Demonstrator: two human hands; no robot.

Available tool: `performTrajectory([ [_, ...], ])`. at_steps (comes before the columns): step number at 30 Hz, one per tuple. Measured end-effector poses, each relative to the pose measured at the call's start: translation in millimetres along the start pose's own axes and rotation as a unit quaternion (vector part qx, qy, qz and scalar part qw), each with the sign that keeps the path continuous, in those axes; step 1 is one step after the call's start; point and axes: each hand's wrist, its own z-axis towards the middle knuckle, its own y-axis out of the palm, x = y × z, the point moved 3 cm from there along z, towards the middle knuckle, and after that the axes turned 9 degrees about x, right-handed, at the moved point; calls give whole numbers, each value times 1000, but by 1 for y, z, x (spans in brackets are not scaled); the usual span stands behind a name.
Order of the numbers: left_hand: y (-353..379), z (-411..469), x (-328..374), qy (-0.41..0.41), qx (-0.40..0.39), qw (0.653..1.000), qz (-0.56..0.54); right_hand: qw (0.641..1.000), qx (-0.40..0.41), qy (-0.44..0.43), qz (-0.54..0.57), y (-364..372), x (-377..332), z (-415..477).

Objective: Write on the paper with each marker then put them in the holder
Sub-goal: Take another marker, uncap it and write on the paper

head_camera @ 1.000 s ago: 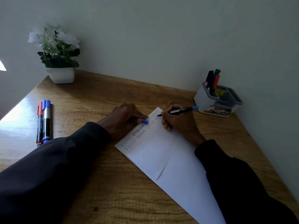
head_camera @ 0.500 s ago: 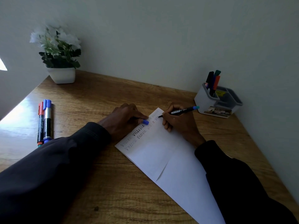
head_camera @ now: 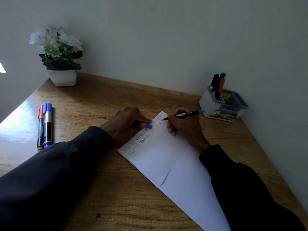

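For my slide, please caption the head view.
Right hand writes on paper with a marker; left hand holds a blue cap.

Only one camera looks on, worn on the person's head and tipped forward and down over the desk (head_camera: 116, 189) towards the wall (head_camera: 166, 39). It sits close, so the sleeves (head_camera: 50, 180) crowd the bottom edge while the left hand (head_camera: 128, 124) and right hand (head_camera: 183, 126) lie mid-frame, the wide lens splaying the desk's sides.

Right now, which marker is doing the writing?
The black marker with the teal end, gripped in the right hand, its tip on the paper. The loose markers lie on the table; the others stand in the holder.
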Motion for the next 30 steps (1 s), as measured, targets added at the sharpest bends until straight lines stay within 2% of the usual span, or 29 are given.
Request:
performTrajectory([
  [8, 2, 2, -1, -5, 5, 1000, -5, 999, 3, 42, 3, 1, 3, 2],
  [30, 5, 4, -7, -1, 10, 1000, -3, 999, 40, 32, -1, 0, 4, 3],
])
